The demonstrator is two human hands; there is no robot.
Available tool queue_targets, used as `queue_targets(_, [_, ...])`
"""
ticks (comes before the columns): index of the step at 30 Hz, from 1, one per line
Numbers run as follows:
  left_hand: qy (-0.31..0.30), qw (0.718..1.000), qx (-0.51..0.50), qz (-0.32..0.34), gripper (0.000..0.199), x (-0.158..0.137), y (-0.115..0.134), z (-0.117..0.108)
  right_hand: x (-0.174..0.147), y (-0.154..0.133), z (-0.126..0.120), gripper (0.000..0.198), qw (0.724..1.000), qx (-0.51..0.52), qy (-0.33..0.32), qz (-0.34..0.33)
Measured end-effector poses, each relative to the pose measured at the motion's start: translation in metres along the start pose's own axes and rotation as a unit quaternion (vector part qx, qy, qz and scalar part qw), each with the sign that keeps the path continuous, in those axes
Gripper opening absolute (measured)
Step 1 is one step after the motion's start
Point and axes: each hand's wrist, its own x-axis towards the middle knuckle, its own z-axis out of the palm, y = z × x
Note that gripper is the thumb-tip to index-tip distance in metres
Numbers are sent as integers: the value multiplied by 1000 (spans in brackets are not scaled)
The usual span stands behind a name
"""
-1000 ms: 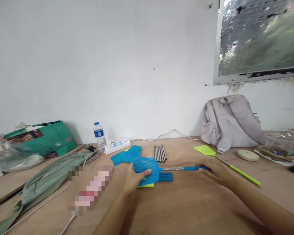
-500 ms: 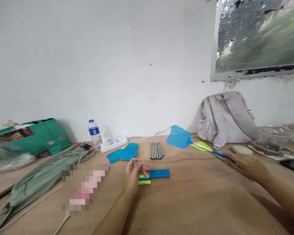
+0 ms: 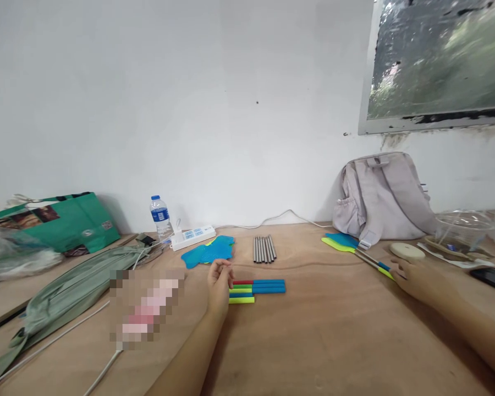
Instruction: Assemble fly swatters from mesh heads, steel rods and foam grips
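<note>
On the right of the table, my right hand is closed around the handle end of a blue fly swatter. This swatter lies over a yellow-green fly swatter, their rods side by side. My left hand is raised with its fingers curled in, and nothing shows in them. It covers the left ends of several coloured tubes, blue, red, green and yellow, laid in rows. Behind these stand out several short silver metal tubes in a row. Blue swatter heads lie stacked beyond my left hand, with yellow showing beneath.
Along the wall are a green bag, a water bottle, a white power strip and a grey backpack. A round pale object, a clear plastic cup and a phone lie at right. A green cloth bag lies left.
My right hand has brought the blue swatter down and right, onto the yellow-green one. My left hand's fingers have curled in more. The view has shifted slightly.
</note>
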Motion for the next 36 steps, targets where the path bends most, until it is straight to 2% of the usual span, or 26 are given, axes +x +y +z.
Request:
queue_targets(2, [1,999,43,7,9,1,-1,-1,-2,-22,4,18,996,17,62,-65])
queue_targets(3, [-3,998,64,15,8,1,-3,0,-3,-38,5,18,992,41,63,-101])
queue_targets(5, [-17,993,109,40,6,1,-6,0,-7,-79,7,19,982,114,20,-151])
queue_targets(8, [-43,979,185,78,2,-1,-11,1,-5,-147,15,15,961,201,-57,-184])
queue_targets(11, [-63,962,250,90,7,-3,-12,1,13,-201,29,15,948,262,-97,-153])
queue_targets(15, [-81,947,296,97,7,-4,-10,-1,47,-240,52,24,956,248,-104,-120])
queue_targets(19, [-136,922,345,106,11,-4,-11,1,68,-254,68,23,963,222,-101,-111])
queue_targets(23, [-235,875,400,135,14,-7,-13,4,72,-255,75,21,963,209,-120,-121])
queue_targets(26, [-284,839,435,160,15,-12,-11,6,72,-253,78,17,962,213,-130,-113])
queue_targets(31, [-316,808,467,172,19,-19,-8,8,73,-243,82,4,958,245,-139,-59])
queue_targets(36, [-333,789,482,186,20,-20,-8,9,69,-222,78,11,928,340,-151,-6])
